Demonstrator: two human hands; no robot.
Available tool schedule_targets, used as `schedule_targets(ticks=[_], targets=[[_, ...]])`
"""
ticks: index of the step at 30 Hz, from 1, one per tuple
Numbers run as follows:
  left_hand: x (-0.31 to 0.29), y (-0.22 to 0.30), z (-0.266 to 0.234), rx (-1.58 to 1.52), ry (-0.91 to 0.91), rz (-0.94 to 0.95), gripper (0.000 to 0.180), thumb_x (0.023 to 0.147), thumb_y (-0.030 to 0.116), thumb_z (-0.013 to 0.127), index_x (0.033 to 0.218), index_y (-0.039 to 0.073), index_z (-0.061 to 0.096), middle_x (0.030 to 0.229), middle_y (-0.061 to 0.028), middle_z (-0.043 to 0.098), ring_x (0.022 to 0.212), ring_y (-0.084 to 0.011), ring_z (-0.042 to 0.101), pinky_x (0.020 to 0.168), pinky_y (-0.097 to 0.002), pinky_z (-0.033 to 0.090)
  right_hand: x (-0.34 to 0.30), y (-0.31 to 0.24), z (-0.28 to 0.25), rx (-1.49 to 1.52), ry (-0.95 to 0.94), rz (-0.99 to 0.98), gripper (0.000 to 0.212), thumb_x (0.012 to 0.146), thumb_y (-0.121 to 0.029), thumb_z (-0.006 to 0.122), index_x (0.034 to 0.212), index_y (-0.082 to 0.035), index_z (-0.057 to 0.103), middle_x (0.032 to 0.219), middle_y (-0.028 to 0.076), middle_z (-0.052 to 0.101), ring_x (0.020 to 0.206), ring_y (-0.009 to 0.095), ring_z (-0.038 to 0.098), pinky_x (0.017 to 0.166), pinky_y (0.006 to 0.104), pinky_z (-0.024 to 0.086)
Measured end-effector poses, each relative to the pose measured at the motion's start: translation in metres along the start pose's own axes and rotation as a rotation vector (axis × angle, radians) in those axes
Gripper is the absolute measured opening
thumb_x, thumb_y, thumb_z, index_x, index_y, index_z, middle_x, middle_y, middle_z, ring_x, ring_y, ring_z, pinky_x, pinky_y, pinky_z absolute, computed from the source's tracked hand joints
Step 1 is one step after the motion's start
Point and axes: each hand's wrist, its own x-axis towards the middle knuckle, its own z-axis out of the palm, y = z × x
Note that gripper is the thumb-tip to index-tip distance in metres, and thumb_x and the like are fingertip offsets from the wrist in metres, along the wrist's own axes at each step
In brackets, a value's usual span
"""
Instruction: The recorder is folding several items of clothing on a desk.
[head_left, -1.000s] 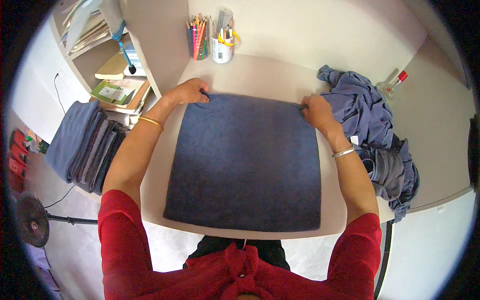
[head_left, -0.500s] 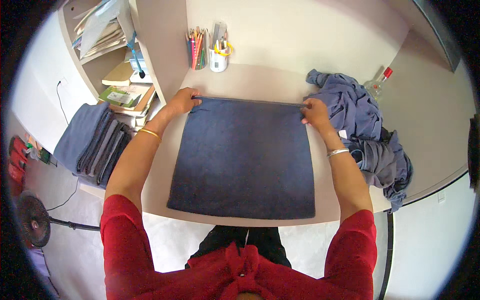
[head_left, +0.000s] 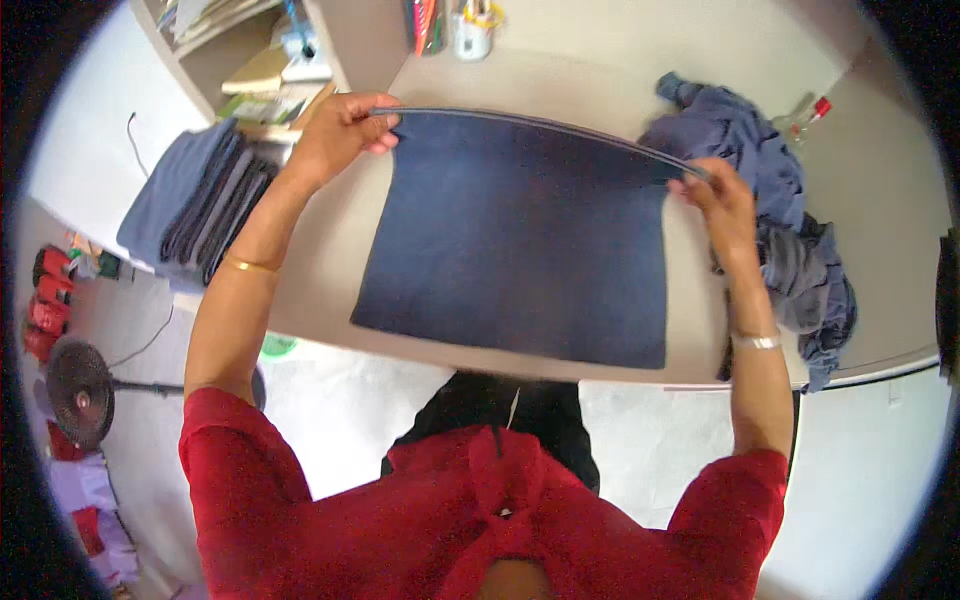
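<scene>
A dark blue folded cloth (head_left: 515,240) spreads before me, its far edge held up off the desk and its near part lying close to the desk's front edge. At the far left corner my left hand (head_left: 345,135) pinches the edge between thumb and fingers. My right hand (head_left: 718,200) grips the far right corner the same way. Between the two hands the edge is stretched and shows more than one layer. Left of my left forearm sits a stack of folded grey-blue cloths (head_left: 195,205). Beyond my right hand lies a crumpled heap of blue-grey cloths (head_left: 735,140).
A white cup of pens (head_left: 473,38) stands at the back of the desk (head_left: 310,290), beside colored pencils (head_left: 426,28). A shelf with books (head_left: 262,105) rises at the back left. Behind the heap is a red-capped bottle (head_left: 806,120). A black fan (head_left: 85,395) stands on the floor.
Both hands have lifted the cloth's far edge, and they are now wider apart. The whole scene sits higher in view. Both hands keep their hold on the corners.
</scene>
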Motion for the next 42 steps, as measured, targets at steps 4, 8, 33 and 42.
schedule_targets(ticks=[4,8,33,42], targets=[[-0.091,0.0,0.018,0.202,0.074,0.306,0.026,0.084,0.004,0.061,0.11,0.002,0.063,0.1,-0.01,0.066,0.093,-0.0182,0.063,0.082,-0.0281,0.05,-0.088,-0.012,-0.007,-0.111,0.021,-0.098,0.021,0.083,0.007,0.055,0.102,-0.001,0.056,0.106,0.01,0.061,0.105,0.018,0.056,0.089,0.0276,0.043],[-0.135,-0.019,0.035,0.316,-0.044,0.446,0.032,0.075,-0.01,0.059,0.105,0.0,0.062,0.102,-0.0161,0.064,0.098,-0.0311,0.062,0.085,-0.0326,0.049,-0.134,-0.006,-0.003,-0.191,-0.136,-0.16,0.023,0.079,0.01,0.053,0.099,-0.001,0.054,0.115,0.014,0.058,0.11,0.022,0.054,0.093,0.0298,0.042],[-0.184,-0.026,0.023,0.474,-0.122,0.506,0.017,0.077,0.001,0.062,0.094,-0.001,0.065,0.11,-0.016,0.062,0.103,-0.0315,0.058,0.084,-0.0358,0.048,-0.187,-0.035,-0.003,-0.34,-0.259,-0.169,0.017,0.072,0.011,0.063,0.087,0.002,0.062,0.111,0.016,0.058,0.089,0.021,0.062,0.071,0.0269,0.055],[-0.194,-0.03,0.028,0.469,-0.035,0.427,0.014,0.074,0.006,0.068,0.087,0.0,0.064,0.101,-0.0128,0.063,0.089,-0.0284,0.059,0.079,-0.037,0.048,-0.189,-0.031,-0.001,-0.448,-0.292,-0.301,0.016,0.07,0.002,0.069,0.085,-0.001,0.063,0.104,0.016,0.059,0.084,0.028,0.062,0.069,0.034,0.051]])
